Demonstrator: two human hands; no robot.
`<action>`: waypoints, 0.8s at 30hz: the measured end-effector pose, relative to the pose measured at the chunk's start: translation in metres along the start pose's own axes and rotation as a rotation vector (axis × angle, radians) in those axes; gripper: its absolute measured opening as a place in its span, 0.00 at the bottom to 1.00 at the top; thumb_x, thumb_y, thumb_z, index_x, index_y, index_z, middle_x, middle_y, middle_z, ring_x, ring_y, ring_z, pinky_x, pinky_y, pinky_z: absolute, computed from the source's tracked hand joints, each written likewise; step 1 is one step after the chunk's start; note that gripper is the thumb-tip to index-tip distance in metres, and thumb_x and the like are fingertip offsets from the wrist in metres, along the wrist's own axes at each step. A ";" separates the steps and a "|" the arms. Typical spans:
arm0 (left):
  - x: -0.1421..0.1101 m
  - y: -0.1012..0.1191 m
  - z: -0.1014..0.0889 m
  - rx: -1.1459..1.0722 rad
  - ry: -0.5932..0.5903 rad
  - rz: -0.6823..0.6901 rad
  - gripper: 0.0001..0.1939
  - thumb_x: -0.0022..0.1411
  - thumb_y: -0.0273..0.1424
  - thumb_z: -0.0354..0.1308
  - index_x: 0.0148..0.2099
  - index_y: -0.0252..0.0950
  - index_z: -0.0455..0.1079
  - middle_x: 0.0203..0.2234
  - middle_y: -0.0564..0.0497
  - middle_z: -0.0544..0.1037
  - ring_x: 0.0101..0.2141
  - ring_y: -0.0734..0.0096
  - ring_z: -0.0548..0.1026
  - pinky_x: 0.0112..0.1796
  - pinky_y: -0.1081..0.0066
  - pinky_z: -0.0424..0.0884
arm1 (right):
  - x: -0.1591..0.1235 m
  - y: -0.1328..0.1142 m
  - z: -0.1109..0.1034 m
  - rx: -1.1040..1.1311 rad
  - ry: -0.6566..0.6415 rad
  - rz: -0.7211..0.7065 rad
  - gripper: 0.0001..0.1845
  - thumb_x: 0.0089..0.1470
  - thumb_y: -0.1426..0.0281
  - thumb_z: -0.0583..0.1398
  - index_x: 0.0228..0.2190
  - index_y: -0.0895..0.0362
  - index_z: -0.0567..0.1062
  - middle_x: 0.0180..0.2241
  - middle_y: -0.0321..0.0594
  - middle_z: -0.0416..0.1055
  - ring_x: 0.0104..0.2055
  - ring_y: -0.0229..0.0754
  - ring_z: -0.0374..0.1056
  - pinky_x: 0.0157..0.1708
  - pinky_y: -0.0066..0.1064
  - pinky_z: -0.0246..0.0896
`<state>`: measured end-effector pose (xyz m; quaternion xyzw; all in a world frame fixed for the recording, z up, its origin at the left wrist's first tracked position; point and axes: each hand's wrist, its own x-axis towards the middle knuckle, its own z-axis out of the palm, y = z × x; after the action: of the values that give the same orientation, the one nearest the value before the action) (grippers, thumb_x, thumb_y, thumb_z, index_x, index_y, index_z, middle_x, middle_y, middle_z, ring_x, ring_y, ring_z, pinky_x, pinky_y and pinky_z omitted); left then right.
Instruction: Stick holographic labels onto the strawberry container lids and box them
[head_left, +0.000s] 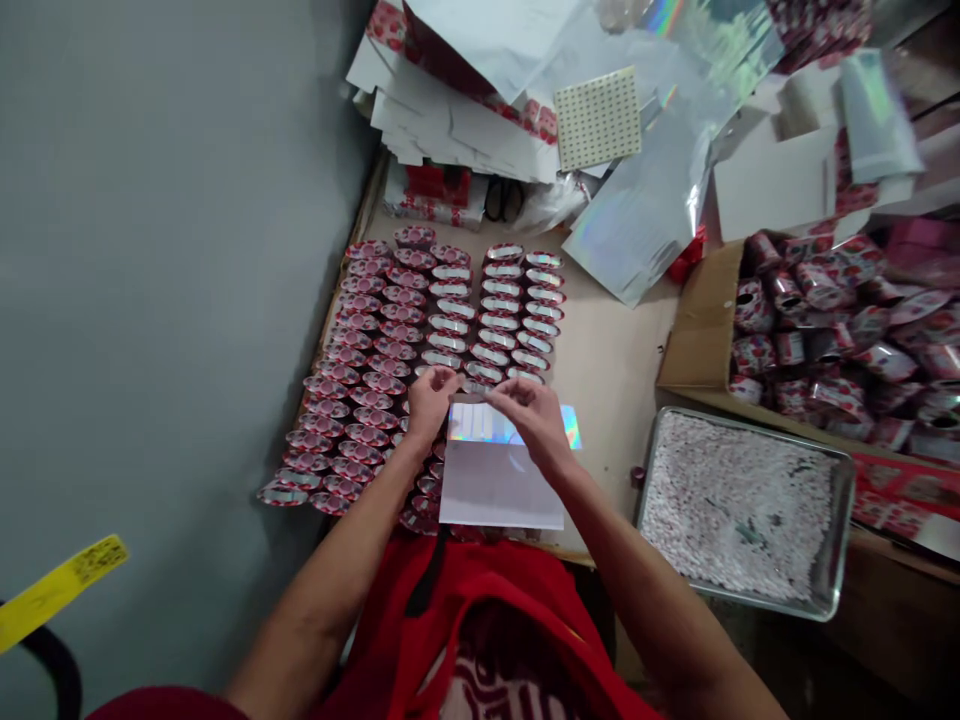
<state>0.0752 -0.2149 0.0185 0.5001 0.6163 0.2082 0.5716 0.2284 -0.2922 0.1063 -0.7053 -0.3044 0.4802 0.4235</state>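
Observation:
My left hand point(432, 404) and my right hand point(537, 420) are close together, each with thumb and fingers pinched. A thin, clear-looking sticker strip point(471, 398) stretches between their fingertips. Just below lies a sticker sheet point(502, 485), white with a shiny rainbow band at its upper part, resting partly over the rows. Under and beyond my fingers stand rows of small red-and-pink patterned boxes point(394, 333) with oval tops. Pale shiny strips show on the tops of the right-hand rows point(499, 305); most left-hand ones show pink tops.
To the right, a cardboard box point(694, 330) holds many similar red printed packs point(825, 310). A metal tray point(846, 530) full of small pale bits stands in front of it. Card sheets point(465, 120), clear film point(637, 220) and a dotted label sheet point(598, 120) lie at the back. A grey wall borders the left.

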 end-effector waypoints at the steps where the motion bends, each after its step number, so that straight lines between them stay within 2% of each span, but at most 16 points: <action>1: 0.005 0.006 0.000 -0.194 -0.061 -0.114 0.22 0.63 0.53 0.62 0.39 0.37 0.73 0.40 0.43 0.82 0.44 0.59 0.80 0.47 0.61 0.75 | 0.015 -0.001 0.000 0.090 -0.014 0.041 0.17 0.49 0.54 0.69 0.26 0.55 0.77 0.21 0.32 0.68 0.23 0.35 0.58 0.26 0.29 0.51; 4: 0.020 0.019 0.001 -0.584 -0.245 -0.406 0.33 0.60 0.63 0.58 0.39 0.35 0.72 0.33 0.42 0.82 0.36 0.60 0.82 0.40 0.63 0.78 | 0.056 0.008 0.004 0.204 0.001 0.134 0.19 0.42 0.54 0.70 0.24 0.57 0.77 0.21 0.33 0.69 0.22 0.34 0.58 0.25 0.28 0.51; 7: 0.030 0.025 0.003 -0.685 -0.183 -0.496 0.35 0.58 0.65 0.58 0.37 0.34 0.72 0.30 0.41 0.82 0.33 0.60 0.83 0.37 0.64 0.79 | 0.080 0.025 0.006 0.185 0.038 0.171 0.19 0.40 0.54 0.70 0.25 0.57 0.78 0.21 0.33 0.70 0.22 0.35 0.59 0.25 0.28 0.52; 11: 0.038 0.024 0.008 -0.683 -0.088 -0.459 0.28 0.58 0.57 0.66 0.36 0.34 0.72 0.30 0.41 0.83 0.31 0.62 0.83 0.36 0.67 0.79 | 0.094 0.034 0.004 0.153 0.066 0.157 0.19 0.41 0.54 0.69 0.27 0.59 0.80 0.23 0.35 0.72 0.26 0.37 0.62 0.28 0.29 0.56; 15: 0.043 0.023 0.012 -0.672 -0.076 -0.428 0.19 0.55 0.43 0.71 0.37 0.32 0.74 0.31 0.42 0.84 0.31 0.65 0.83 0.35 0.70 0.79 | 0.104 0.033 0.004 0.130 0.086 0.144 0.18 0.41 0.56 0.70 0.26 0.59 0.80 0.24 0.36 0.74 0.27 0.37 0.64 0.31 0.29 0.58; 18: 0.049 0.022 0.014 -0.631 -0.063 -0.385 0.16 0.51 0.36 0.74 0.37 0.32 0.75 0.30 0.45 0.83 0.31 0.67 0.83 0.35 0.72 0.78 | 0.111 0.032 0.006 0.143 0.079 0.144 0.18 0.40 0.55 0.70 0.25 0.59 0.80 0.24 0.37 0.75 0.27 0.37 0.64 0.31 0.30 0.58; 21: 0.064 0.023 0.013 -0.561 -0.030 -0.323 0.15 0.52 0.37 0.73 0.37 0.33 0.76 0.30 0.46 0.83 0.30 0.68 0.82 0.34 0.72 0.77 | 0.124 0.032 0.010 0.137 0.101 0.146 0.20 0.40 0.54 0.70 0.25 0.59 0.80 0.22 0.37 0.74 0.26 0.38 0.64 0.30 0.30 0.57; 24: 0.096 0.031 0.008 -0.395 0.037 -0.159 0.12 0.55 0.38 0.70 0.36 0.34 0.77 0.28 0.49 0.82 0.29 0.69 0.79 0.33 0.72 0.75 | 0.153 0.025 0.018 0.102 0.155 0.090 0.21 0.43 0.52 0.68 0.27 0.59 0.81 0.25 0.39 0.77 0.27 0.40 0.67 0.31 0.30 0.59</action>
<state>0.1091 -0.1231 -0.0056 0.3240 0.6114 0.2883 0.6619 0.2664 -0.1699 0.0164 -0.7307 -0.2138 0.4575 0.4595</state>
